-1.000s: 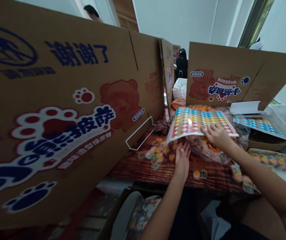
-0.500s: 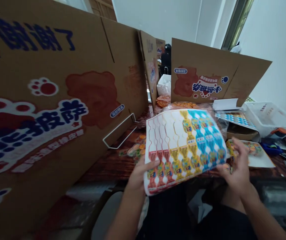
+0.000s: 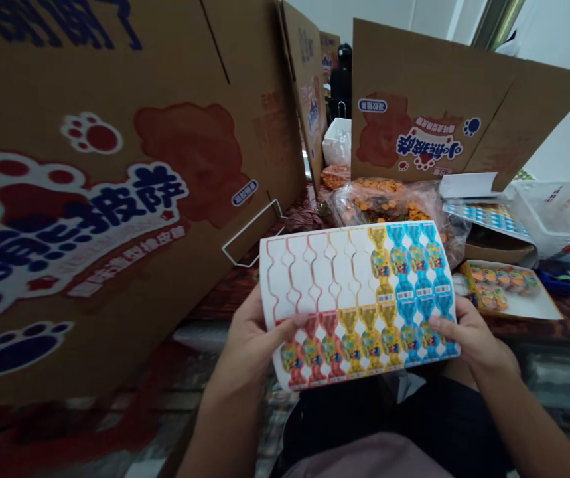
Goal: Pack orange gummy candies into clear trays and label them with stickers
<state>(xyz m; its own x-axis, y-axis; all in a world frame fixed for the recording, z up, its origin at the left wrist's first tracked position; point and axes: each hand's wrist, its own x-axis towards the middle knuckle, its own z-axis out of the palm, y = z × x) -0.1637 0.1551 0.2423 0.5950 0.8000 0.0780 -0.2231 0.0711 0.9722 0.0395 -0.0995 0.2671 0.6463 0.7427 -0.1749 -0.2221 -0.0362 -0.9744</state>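
A sticker sheet [image 3: 364, 312] spans the space between my two hands, bent slightly and tilted toward me above my lap. Red, yellow and blue candy-shaped stickers fill its lower row and upper right; the upper left shows bare backing with cut outlines. My left hand [image 3: 257, 338] grips the left edge, thumb on the front, other fingers hidden behind. At the right edge my right hand [image 3: 471, 335] pinches the sheet, thumb likewise on the front. Just beyond the right hand lies an open box [image 3: 528, 299] with small orange pieces in clear packaging.
A big printed carton [image 3: 175, 219] stands along the left, another carton [image 3: 434, 99] at the back. Behind the sheet lies a clear bag [image 3: 389, 199] of orange pieces. A translucent bin [image 3: 553, 212] and a blue object [image 3: 558, 282] are at right. A dark-clothed person [image 3: 342, 79] is far back.
My right hand, open beside the sheet before, has closed on its right edge. The sheet has turned flatter toward me and shifted slightly left. The view has tilted down.
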